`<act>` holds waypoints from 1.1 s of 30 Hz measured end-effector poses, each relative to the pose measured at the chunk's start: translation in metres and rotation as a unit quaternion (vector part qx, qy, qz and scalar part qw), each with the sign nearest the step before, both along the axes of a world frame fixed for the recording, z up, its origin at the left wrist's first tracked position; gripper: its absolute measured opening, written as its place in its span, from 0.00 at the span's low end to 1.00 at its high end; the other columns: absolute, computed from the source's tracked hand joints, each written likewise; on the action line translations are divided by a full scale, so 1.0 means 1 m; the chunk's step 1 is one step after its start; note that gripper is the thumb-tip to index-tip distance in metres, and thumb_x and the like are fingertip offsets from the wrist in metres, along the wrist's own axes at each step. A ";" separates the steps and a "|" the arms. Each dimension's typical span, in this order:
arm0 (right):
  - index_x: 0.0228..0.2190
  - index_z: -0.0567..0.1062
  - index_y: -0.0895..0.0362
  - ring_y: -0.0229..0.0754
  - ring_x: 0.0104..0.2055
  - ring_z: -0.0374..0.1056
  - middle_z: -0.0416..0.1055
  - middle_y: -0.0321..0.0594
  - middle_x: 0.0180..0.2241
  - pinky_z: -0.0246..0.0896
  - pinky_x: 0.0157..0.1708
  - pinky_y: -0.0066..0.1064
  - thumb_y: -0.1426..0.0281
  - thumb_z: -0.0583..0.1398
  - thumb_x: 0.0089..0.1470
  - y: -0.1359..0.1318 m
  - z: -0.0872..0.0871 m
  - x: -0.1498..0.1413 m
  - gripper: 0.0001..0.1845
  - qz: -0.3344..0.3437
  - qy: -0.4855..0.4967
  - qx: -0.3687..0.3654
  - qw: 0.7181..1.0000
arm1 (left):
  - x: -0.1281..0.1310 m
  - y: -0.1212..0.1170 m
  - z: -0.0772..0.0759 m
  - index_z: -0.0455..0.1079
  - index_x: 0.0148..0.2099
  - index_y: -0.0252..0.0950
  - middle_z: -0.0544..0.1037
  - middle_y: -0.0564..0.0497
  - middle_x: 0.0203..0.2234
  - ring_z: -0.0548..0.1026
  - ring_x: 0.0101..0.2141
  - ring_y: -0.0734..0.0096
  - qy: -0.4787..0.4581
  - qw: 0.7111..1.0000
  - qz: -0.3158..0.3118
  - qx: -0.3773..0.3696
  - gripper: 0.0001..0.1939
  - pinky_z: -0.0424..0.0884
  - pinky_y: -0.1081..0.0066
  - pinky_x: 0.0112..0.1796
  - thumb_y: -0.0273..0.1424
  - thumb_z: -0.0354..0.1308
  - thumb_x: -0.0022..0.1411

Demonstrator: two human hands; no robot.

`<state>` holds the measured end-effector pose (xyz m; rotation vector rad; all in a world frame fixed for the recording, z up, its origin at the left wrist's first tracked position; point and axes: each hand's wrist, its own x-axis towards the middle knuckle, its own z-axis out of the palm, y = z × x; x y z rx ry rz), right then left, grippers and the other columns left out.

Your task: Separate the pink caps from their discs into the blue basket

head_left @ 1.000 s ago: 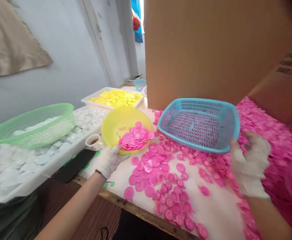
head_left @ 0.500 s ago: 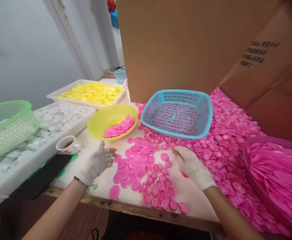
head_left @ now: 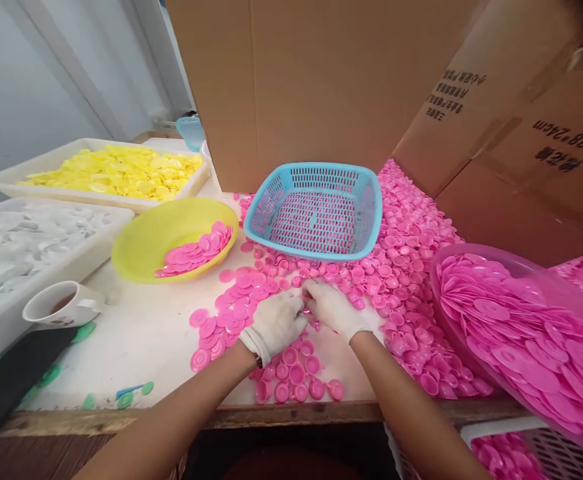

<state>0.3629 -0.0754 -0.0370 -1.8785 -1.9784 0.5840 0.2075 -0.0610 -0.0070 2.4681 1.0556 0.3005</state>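
since half a second ago the two gloved hands have come together at the middle of the table, where before they lay apart, and the view has swung right so that the green basket has dropped out of sight. the left hand [head_left: 274,325] and the right hand [head_left: 332,309] now meet fingertip to fingertip over the loose pink caps [head_left: 291,363], knuckles up, fingers curled down onto the pile. the fingers look pressed together around something small and pink between them, but the gloves hide it, so whether they pinch one cap or merely touch the heap cannot be told.

the caps lie scattered on the white table [head_left: 141,333] just in front of the person, thickening into a deep drift toward the right. they are round, so they have no long axis to speak of; the nearest ones sit with the hollow side facing up.

the blue basket [head_left: 316,210] rests just beyond the hands, on top of the caps, tilted a little toward the person, its long side running left to right; that puts it within easy reach. the yellow bowl [head_left: 171,237], to the left, holds flat pink discs [head_left: 196,250] heaped against its right wall. a large pink bowl [head_left: 516,333] of the same discs sits at the right edge, leaning inward.
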 end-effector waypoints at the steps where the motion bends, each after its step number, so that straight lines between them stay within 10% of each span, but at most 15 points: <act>1: 0.31 0.70 0.57 0.38 0.33 0.63 0.68 0.38 0.30 0.53 0.32 0.28 0.78 0.54 0.49 0.000 -0.001 0.004 0.08 -0.011 0.002 0.002 1.000 | 0.008 0.000 0.000 0.71 0.35 0.35 0.75 0.46 0.32 0.72 0.32 0.63 0.033 0.999 0.000 0.010 0.10 0.64 0.68 0.31 0.35 0.53 0.57; 6: 0.37 0.69 0.56 0.39 0.35 0.65 0.70 0.39 0.36 0.59 0.33 0.28 0.74 0.52 0.51 -0.010 0.002 0.028 0.11 -0.113 0.164 0.075 0.977 | 0.028 0.002 -0.010 0.70 0.32 0.34 0.75 0.45 0.31 0.72 0.35 0.59 0.091 0.994 -0.039 0.037 0.12 0.65 0.64 0.36 0.37 0.52 0.58; 11: 0.27 0.66 0.57 0.33 0.21 0.60 0.62 0.32 0.24 0.56 0.20 0.23 0.70 0.54 0.49 -0.032 0.001 0.033 0.03 -0.119 0.360 -0.055 0.924 | 0.008 0.020 -0.024 0.68 0.35 0.35 0.75 0.48 0.30 0.72 0.32 0.67 -0.010 0.995 0.003 -0.094 0.10 0.66 0.69 0.33 0.33 0.48 0.60; 18: 0.21 0.60 0.57 0.29 0.18 0.53 0.54 0.28 0.19 0.47 0.16 0.20 0.73 0.54 0.47 -0.022 0.000 0.015 0.07 -0.049 0.314 -0.103 0.943 | -0.010 0.030 -0.025 0.64 0.37 0.34 0.72 0.53 0.23 0.71 0.22 0.76 -0.181 0.880 0.054 -0.435 0.12 0.69 0.75 0.25 0.36 0.45 0.61; 33: 0.38 0.67 0.55 0.36 0.19 0.67 0.69 0.33 0.20 0.59 0.14 0.22 0.74 0.52 0.52 -0.005 -0.003 0.007 0.10 -0.090 0.309 -0.311 0.894 | 0.006 0.025 -0.038 0.62 0.35 0.34 0.74 0.52 0.23 0.75 0.22 0.72 -0.202 0.829 0.103 -0.511 0.02 0.71 0.75 0.22 0.27 0.51 0.57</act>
